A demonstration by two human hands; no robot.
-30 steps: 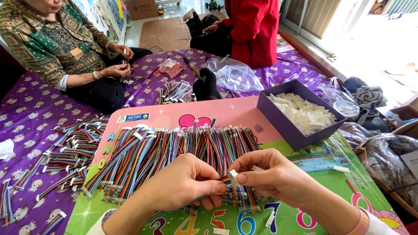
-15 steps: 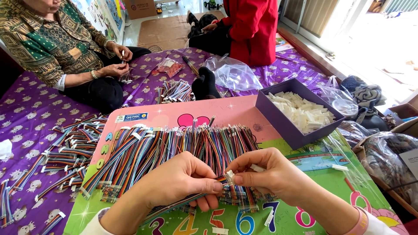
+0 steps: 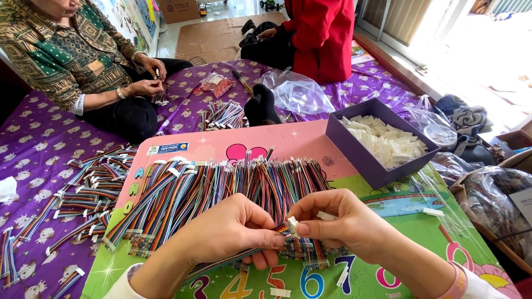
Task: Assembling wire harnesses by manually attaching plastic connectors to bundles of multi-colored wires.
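My left hand (image 3: 233, 230) pinches the end of a rainbow ribbon cable (image 3: 221, 261) that trails down and left under my wrist. My right hand (image 3: 338, 221) meets it at the fingertips, holding a small white plastic connector (image 3: 292, 226) against the cable's end, with another white connector (image 3: 326, 215) tucked in its fingers. Both hands hover over a wide row of multicoloured ribbon cables (image 3: 221, 188) spread on a pink and green children's mat (image 3: 299, 147).
A purple box (image 3: 360, 158) full of white connectors stands at the right. More cable bundles (image 3: 83, 188) lie on the purple cloth at left. A person in a patterned shirt (image 3: 72, 55) and one in red (image 3: 327, 33) sit opposite. Plastic bags (image 3: 299, 91) lie around.
My hands have stayed in place over the cables. The fingertips have drawn closer together, pressing connector and cable end against each other.
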